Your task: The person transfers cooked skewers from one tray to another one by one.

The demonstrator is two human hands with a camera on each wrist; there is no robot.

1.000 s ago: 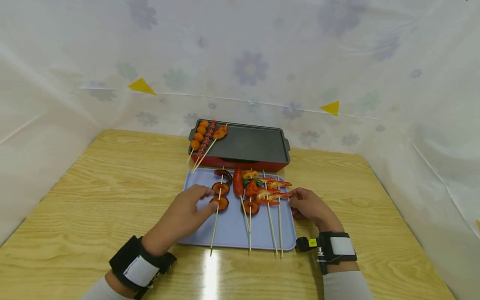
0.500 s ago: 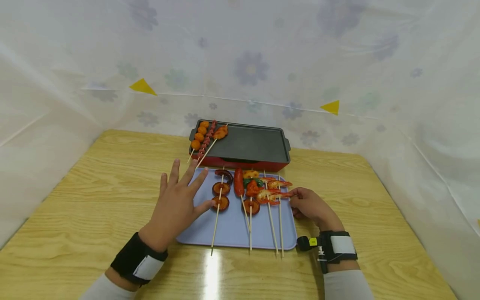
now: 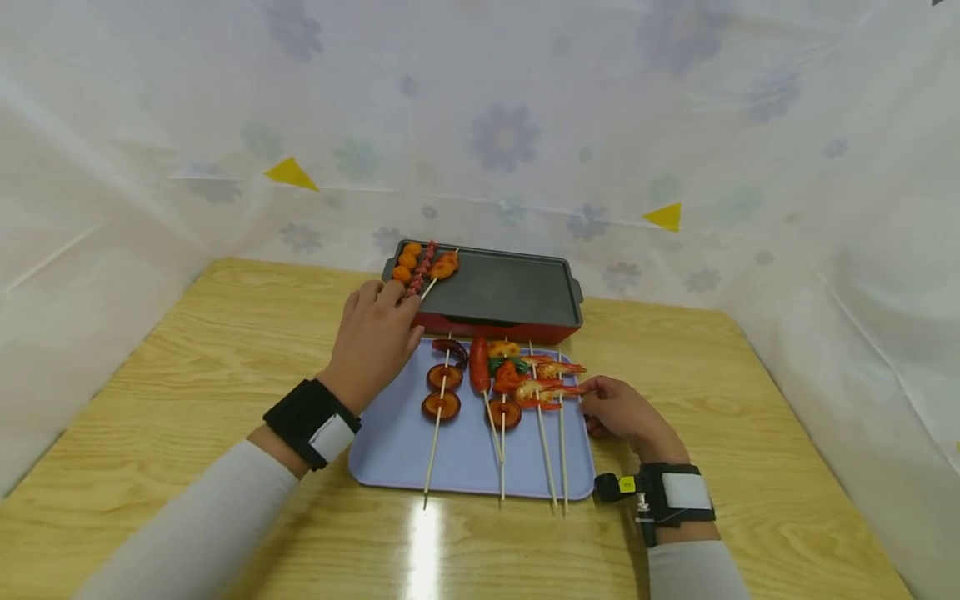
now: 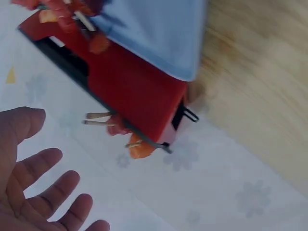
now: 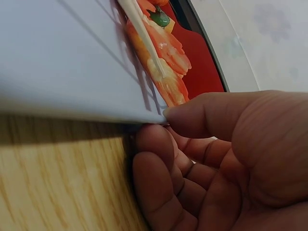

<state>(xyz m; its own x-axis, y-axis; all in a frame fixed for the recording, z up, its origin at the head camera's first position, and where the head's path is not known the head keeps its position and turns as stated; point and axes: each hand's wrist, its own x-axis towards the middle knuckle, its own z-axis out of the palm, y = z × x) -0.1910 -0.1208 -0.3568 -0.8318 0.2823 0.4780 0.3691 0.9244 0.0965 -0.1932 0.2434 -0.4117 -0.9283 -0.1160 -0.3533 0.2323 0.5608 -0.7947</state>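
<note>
My left hand reaches over the front left corner of a red and black grill, its fingers overlapping the skewer sticks there. In the left wrist view its fingers are spread, with nothing between them. Under that hand on the grill lie a skewer of orange balls, a thin pink meat skewer and a skewer with a flat browned piece. My right hand pinches the right rim of a light blue tray, thumb on top and fingers curled below.
On the tray lie a skewer with round brown slices, a sausage skewer, a mixed vegetable skewer and shrimp skewers. Several sticks overhang its front edge. A flowered white sheet hangs behind the wooden table.
My left hand has left the round brown slices on the tray, spread its fingers and moved forward to the grill's left corner. The right hand stays at the tray's rim.
</note>
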